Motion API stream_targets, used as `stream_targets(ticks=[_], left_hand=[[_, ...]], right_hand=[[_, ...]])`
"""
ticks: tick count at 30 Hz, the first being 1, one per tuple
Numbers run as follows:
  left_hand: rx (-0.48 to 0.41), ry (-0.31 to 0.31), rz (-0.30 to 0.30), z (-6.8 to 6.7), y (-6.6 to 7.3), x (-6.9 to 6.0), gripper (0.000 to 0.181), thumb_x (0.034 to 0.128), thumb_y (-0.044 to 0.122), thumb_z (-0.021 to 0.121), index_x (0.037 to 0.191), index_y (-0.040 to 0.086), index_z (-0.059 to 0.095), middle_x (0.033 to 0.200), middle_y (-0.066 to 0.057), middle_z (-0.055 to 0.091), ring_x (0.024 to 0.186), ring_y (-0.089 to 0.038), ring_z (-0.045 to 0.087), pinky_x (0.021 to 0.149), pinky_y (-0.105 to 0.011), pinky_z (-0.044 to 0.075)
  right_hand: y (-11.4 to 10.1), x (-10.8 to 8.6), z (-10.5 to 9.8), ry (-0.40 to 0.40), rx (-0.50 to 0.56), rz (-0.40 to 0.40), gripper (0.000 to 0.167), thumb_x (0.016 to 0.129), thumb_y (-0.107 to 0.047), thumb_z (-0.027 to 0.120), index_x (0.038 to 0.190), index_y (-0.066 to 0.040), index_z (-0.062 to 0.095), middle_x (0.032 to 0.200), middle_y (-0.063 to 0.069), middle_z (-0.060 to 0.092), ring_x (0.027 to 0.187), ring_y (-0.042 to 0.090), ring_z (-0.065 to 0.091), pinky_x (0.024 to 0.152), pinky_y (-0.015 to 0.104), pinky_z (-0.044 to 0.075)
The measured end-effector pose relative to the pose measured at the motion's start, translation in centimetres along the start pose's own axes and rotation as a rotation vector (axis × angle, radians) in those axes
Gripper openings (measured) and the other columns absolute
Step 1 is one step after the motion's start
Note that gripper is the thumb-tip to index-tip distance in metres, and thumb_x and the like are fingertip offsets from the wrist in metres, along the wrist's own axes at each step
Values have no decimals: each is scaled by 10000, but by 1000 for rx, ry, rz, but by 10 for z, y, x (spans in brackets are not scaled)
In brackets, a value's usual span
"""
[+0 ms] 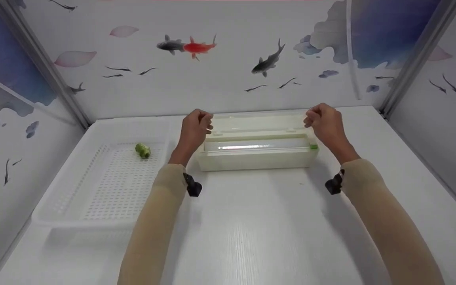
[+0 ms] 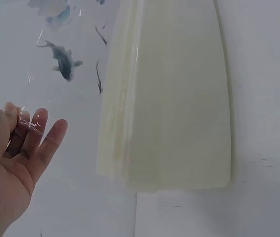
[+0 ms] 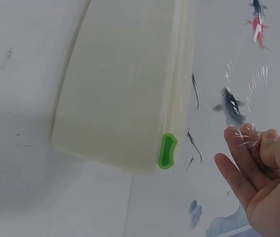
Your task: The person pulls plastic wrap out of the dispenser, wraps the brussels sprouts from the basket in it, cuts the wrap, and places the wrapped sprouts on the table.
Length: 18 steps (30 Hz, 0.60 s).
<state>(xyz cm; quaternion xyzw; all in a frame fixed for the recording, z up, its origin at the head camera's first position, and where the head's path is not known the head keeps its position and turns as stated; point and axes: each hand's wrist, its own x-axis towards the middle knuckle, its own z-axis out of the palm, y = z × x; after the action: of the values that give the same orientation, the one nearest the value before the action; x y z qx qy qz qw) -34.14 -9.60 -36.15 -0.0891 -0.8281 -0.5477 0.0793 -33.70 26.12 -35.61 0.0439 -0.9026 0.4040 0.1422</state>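
Observation:
A long cream cling film box (image 1: 257, 161) sits toward the back of the table with its lid (image 1: 255, 120) raised. Inside, the film roll (image 1: 247, 146) shines along the opening. At the box's left end, my left hand (image 1: 193, 130) pinches clear cling film (image 2: 30, 124) between thumb and fingers. Beyond the right end, my right hand (image 1: 327, 123) pinches the film's other corner, where creases (image 3: 248, 140) glint at the fingertips. The sheet spans between both hands above the box, nearly invisible from the head camera. A green slider (image 3: 167, 151) is on the box's right end.
To the left stands a white perforated plastic basket (image 1: 50, 206). A small piece of green vegetable (image 1: 143, 151) lies in it. A wall printed with fish (image 1: 268, 61) rises directly behind the box, and side panels flank the white table (image 1: 259, 229).

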Motion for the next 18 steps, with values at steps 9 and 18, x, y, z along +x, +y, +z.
stream_targets(ticks=[9,18], left_hand=[[-15,7,-2,-6,6,3,248,1066,185,491,1173,-21,580,1017,-142,607,914,-259,652,770,-261,612],[1,4,31,-14,14,2,282,1070,198,477,1186,-38,578,1050,-179,655,965,-315,674,764,-266,613]], right_hand=[[-14,5,-8,50,-30,-31,213,1059,-172,499,1101,8,605,996,187,688,864,250,709,748,157,557],[-29,5,-13,49,-66,-65,233,1066,-185,478,1125,5,600,1011,194,677,912,295,700,853,284,591]])
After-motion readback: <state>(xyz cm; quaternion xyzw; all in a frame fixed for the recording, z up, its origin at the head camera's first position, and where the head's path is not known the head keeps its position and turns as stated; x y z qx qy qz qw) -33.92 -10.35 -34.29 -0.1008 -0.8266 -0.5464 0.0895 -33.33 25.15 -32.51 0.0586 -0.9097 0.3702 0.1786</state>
